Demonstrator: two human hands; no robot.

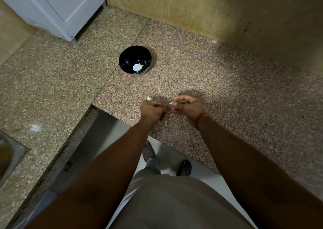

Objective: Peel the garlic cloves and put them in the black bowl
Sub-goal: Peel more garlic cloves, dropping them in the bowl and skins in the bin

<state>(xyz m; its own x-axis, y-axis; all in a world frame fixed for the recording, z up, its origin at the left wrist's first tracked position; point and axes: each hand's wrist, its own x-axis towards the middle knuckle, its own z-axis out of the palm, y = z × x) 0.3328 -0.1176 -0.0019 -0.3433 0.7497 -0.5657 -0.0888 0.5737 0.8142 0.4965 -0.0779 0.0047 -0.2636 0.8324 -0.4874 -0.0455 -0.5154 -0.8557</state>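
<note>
While both hands' fingers (176, 106) pinch garlic clove (171, 103), white tip pointing left.

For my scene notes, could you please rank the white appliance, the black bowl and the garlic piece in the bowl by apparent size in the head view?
1. white appliance, cut off by the frame
2. black bowl
3. garlic piece

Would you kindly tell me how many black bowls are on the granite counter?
1: the round black bowl sits on the speckled granite counter, beyond both hands, holding something whitish. None other shows.
</note>
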